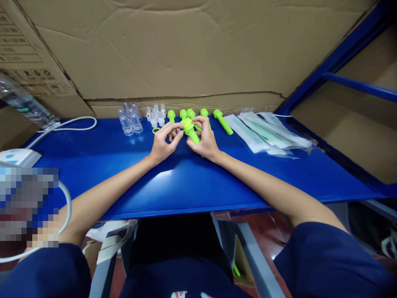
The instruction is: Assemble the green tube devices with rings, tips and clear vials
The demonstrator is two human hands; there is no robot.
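A lime-green plastic handle [192, 135] with a wide round head is held tilted in my right hand [204, 140], whose fingers are closed around it. Across the head lies a yellow ring [188, 123]. My left hand [165, 142] is at the head's left side, its fingertips pinched at the ring's edge. Another yellow ring [156, 130] rests on the table just behind my left hand. Several more green handles [222, 121] lie behind my hands, some partly hidden by them. Small clear caps with white bases [154, 119] stand to the left of these.
Larger clear plastic cups [126, 124] stand at the back left of the blue table [149, 190]. Flat clear packets [263, 132] lie at the right. A white cable [77, 126], power strip [21, 157] and plastic bottle [26, 103] occupy the left. Cardboard [186, 54] walls the back.
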